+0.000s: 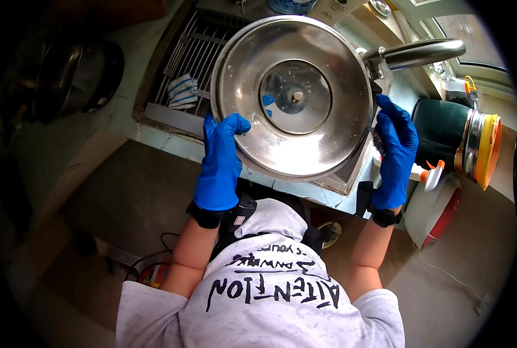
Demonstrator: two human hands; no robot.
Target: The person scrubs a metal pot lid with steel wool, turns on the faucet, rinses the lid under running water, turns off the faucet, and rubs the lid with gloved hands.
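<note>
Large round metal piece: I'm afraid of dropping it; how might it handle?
The large round metal piece is probably stiff, judging by its even rim. Its smooth, shiny surface may slip under the gloved left hand. Being so wide, it could tip if lifted from one side.

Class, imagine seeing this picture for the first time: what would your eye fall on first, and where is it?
Probably the large, shiny round metal dish, upper centre. Next, two vividly blue-gloved hands: the left hand at the dish's lower-left rim, the right hand by its right edge. Then the bold black lettering on the pale shirt, bottom centre.
</note>
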